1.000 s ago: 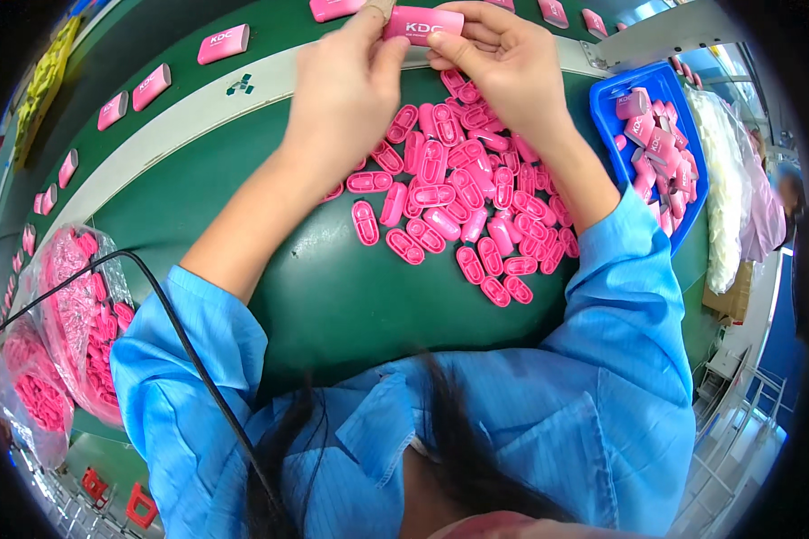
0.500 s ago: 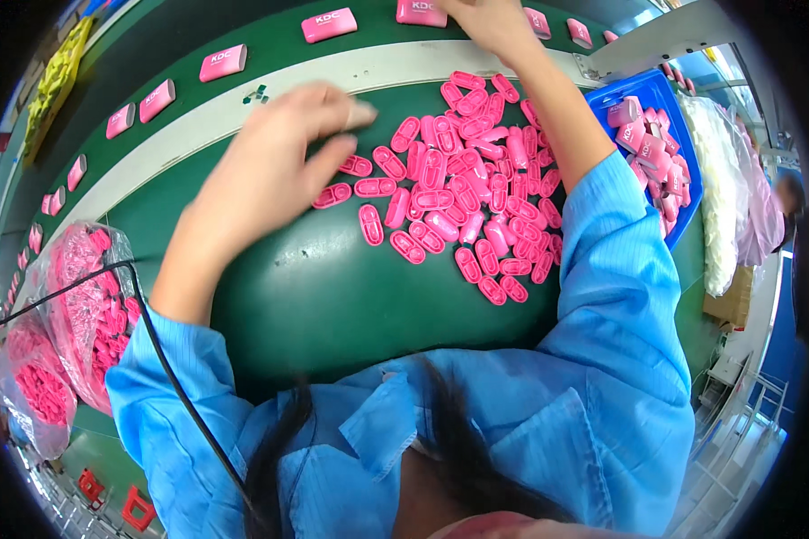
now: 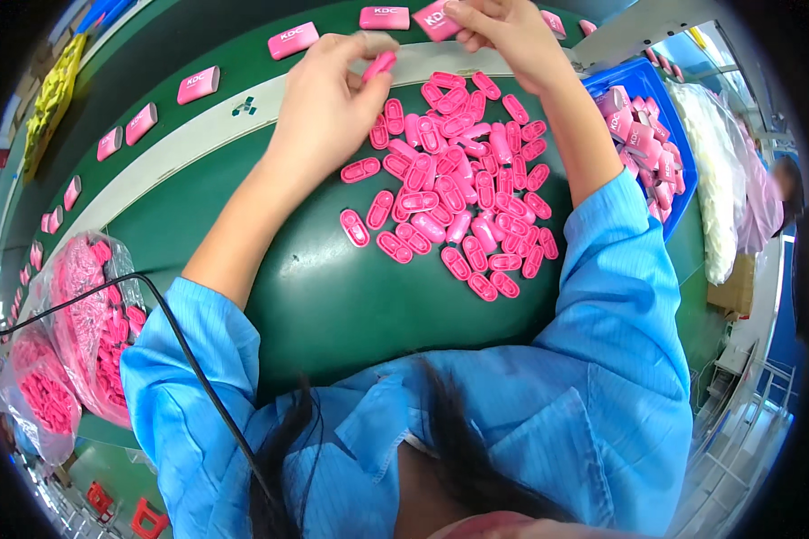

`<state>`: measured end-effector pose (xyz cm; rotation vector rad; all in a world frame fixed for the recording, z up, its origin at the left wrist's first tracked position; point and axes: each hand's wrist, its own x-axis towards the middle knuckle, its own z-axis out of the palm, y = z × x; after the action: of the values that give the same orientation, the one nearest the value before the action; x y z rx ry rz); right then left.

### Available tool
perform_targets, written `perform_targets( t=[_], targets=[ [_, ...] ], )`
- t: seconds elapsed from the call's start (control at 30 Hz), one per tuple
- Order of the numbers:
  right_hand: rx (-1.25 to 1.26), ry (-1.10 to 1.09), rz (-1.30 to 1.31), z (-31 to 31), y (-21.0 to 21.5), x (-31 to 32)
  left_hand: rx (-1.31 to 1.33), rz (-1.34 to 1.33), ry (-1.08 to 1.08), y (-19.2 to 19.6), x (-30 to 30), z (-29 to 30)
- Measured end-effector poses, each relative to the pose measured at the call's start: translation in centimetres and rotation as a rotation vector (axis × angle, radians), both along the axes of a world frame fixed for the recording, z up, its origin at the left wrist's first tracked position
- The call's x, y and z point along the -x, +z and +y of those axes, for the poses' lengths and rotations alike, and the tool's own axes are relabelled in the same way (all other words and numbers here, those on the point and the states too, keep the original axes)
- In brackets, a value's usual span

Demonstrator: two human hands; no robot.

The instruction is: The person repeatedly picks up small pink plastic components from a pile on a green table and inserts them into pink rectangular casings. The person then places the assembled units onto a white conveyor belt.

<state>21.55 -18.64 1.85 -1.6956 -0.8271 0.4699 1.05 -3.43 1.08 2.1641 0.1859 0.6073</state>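
My left hand is closed, pinching a small pink oval cap between thumb and fingers above the pale rail. To its right, my right hand grips a pink flattened case with white lettering, held tilted near the rail. The two pieces are apart. Below both hands, many pink oval caps lie in a loose heap on the green table, some showing their hollow side and some their smooth side.
Beyond the pale rail, pink cases stand spaced along a green belt. A blue tray of pink cases sits at the right. Clear bags of pink parts lie at the left, with a black cable crossing near my left sleeve.
My left hand has moved up and right and now holds a cap. My right hand has let go of one case and holds another. The cases on the belt have shifted left.
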Motion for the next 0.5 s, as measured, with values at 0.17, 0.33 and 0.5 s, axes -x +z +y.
perform_targets(
  t=[0.17, 0.33, 0.5],
  targets=[
    [-0.071, 0.099, 0.207, -0.8, -1.4, 3.3, 0.870, -0.022, -0.160, -1.8, -2.7, 1.1],
    [-0.130, 0.149, 0.297, -0.6, -2.6, 4.0, 0.941, -0.098, -0.117, -2.3, -2.6, 1.9],
    [-0.237, 0.187, 0.405, -0.5, -3.1, 4.1, 0.853, -0.033, -0.137, -1.8, -1.9, 1.5]
  ],
)
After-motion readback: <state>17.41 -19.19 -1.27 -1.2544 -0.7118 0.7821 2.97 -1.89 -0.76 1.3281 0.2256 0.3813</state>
